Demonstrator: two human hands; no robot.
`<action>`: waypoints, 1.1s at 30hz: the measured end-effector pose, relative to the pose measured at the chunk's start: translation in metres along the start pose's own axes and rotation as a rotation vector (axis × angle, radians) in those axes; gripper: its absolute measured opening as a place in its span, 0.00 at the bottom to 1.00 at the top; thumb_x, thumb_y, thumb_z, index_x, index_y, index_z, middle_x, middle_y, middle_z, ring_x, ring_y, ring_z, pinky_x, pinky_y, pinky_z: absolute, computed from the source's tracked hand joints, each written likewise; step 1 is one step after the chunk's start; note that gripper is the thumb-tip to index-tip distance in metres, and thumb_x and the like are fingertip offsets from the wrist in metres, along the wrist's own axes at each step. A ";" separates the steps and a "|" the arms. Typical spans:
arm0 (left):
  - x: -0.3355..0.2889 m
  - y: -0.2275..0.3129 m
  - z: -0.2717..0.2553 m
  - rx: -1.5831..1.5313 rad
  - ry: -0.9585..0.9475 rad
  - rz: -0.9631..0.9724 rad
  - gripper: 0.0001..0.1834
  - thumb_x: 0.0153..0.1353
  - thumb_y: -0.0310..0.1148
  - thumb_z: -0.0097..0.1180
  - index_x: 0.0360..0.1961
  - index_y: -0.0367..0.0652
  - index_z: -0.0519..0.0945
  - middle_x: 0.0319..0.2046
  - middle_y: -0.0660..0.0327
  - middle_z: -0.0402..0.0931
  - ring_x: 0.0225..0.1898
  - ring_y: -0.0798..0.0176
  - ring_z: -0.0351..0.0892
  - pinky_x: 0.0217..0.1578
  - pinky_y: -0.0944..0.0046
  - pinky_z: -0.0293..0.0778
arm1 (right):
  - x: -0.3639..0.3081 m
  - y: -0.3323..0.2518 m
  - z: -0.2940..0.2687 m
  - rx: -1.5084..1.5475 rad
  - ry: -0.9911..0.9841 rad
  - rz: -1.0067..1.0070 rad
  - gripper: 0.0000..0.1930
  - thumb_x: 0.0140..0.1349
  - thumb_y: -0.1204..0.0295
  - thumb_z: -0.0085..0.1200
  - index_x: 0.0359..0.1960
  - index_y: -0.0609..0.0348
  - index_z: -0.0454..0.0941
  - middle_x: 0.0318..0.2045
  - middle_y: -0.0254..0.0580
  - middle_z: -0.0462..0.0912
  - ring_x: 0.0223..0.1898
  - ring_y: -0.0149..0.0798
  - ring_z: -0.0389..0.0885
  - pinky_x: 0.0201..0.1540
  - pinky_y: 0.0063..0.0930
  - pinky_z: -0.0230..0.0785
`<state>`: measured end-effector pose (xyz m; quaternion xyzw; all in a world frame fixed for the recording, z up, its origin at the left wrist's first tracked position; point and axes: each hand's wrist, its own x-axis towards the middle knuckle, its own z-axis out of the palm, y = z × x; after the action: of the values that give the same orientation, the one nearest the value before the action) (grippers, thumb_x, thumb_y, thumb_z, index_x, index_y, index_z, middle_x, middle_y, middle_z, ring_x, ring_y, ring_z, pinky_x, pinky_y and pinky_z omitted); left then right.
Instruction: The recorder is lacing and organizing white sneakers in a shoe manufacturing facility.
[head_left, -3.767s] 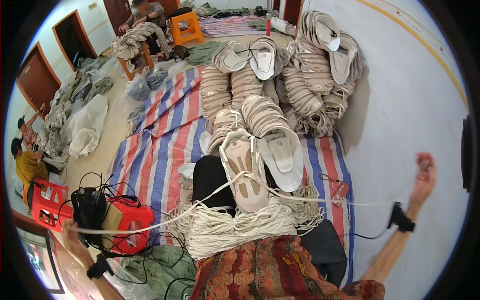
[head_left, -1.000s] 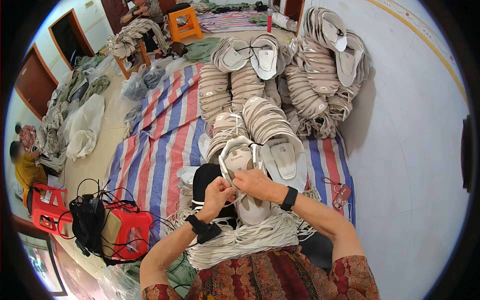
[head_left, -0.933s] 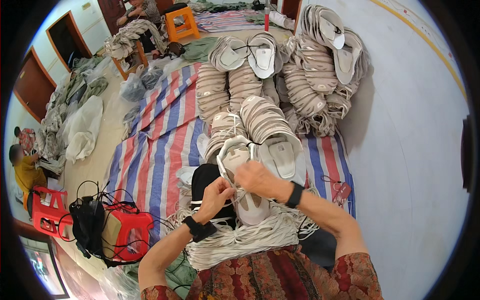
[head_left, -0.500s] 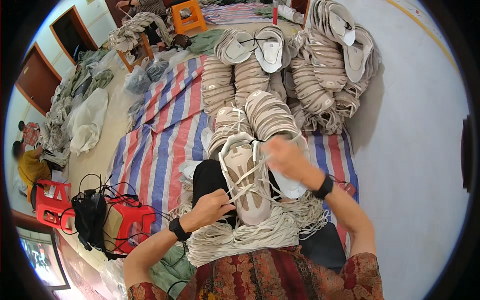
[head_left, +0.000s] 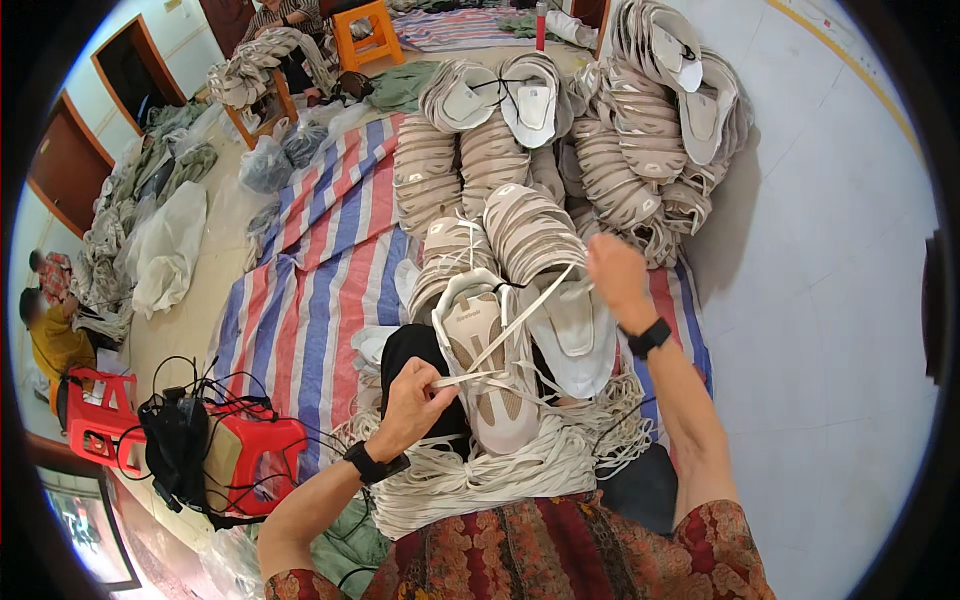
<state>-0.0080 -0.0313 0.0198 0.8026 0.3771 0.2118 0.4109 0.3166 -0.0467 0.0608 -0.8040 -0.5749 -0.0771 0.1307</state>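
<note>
Your left hand (head_left: pixel 404 412) sits low, just left of the beige-and-white mesh shoe upper (head_left: pixel 475 330), its thumb and fingers pinching a stretch of flat cream-white lace (head_left: pixel 523 319) that crosses the front of the upper. Your right hand (head_left: pixel 618 278) is higher and farther out, right of the upper, closed at the end of another stretch of that lace, which slants taut up from the upper; blur hides exactly how its fingers grip. The upper lies between your hands, apart from both, with its toe toward you and its heel opening away.

Directly below the toe, a thick bundle of loose cream-white laces (head_left: pixel 470 490) spreads across your lap. Just right of the upper stands a long row of nested beige-and-white shoe uppers (head_left: pixel 570 335), beneath your right hand's side. A black-clothed knee (head_left: pixel 410 350) shows behind your left hand, and a red, white and blue striped sheet (head_left: pixel 300 330) covers the floor beyond.
</note>
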 end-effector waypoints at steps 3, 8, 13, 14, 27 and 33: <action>0.002 -0.001 0.006 -0.086 0.111 -0.031 0.06 0.49 0.25 0.59 0.24 0.36 0.74 0.23 0.60 0.69 0.23 0.67 0.67 0.24 0.70 0.65 | -0.044 -0.041 0.018 0.275 0.218 -0.503 0.13 0.46 0.74 0.49 0.36 0.58 0.74 0.28 0.38 0.74 0.31 0.40 0.74 0.27 0.35 0.67; 0.006 0.001 0.008 -0.134 0.234 0.083 0.05 0.55 0.23 0.53 0.33 0.38 0.78 0.23 0.65 0.72 0.21 0.75 0.69 0.21 0.76 0.65 | -0.079 -0.095 0.042 0.240 0.143 -0.845 0.08 0.43 0.73 0.50 0.27 0.59 0.72 0.24 0.37 0.70 0.28 0.38 0.71 0.26 0.30 0.64; 0.008 0.005 0.016 -0.157 0.101 0.147 0.04 0.52 0.26 0.54 0.24 0.37 0.79 0.24 0.62 0.72 0.32 0.68 0.69 0.36 0.69 0.64 | -0.066 -0.093 0.034 0.193 0.145 -0.844 0.05 0.43 0.73 0.49 0.24 0.57 0.70 0.20 0.36 0.68 0.27 0.37 0.70 0.28 0.28 0.63; 0.009 0.004 0.018 -0.163 0.106 0.157 0.04 0.52 0.26 0.54 0.24 0.37 0.79 0.24 0.62 0.72 0.32 0.68 0.69 0.36 0.69 0.64 | -0.063 -0.090 0.031 0.139 0.065 -0.890 0.05 0.43 0.73 0.49 0.23 0.57 0.70 0.20 0.36 0.68 0.27 0.37 0.70 0.29 0.29 0.63; 0.020 0.003 0.028 -0.149 -0.060 -0.300 0.15 0.54 0.35 0.56 0.14 0.37 0.73 0.17 0.68 0.66 0.20 0.77 0.63 0.20 0.74 0.58 | -0.061 -0.093 0.021 1.114 -0.587 -0.204 0.11 0.53 0.72 0.48 0.39 0.62 0.68 0.15 0.37 0.72 0.14 0.36 0.68 0.18 0.30 0.59; 0.017 0.011 0.006 -0.291 0.124 -0.196 0.08 0.51 0.23 0.55 0.35 0.36 0.74 0.22 0.62 0.73 0.23 0.71 0.70 0.25 0.69 0.68 | -0.052 -0.042 0.014 1.659 -0.543 0.317 0.12 0.52 0.75 0.48 0.40 0.59 0.71 0.13 0.28 0.67 0.15 0.21 0.64 0.17 0.20 0.55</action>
<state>0.0108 -0.0248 0.0258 0.6797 0.4434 0.2723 0.5170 0.2599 -0.0769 0.0383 -0.5111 -0.3386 0.5768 0.5398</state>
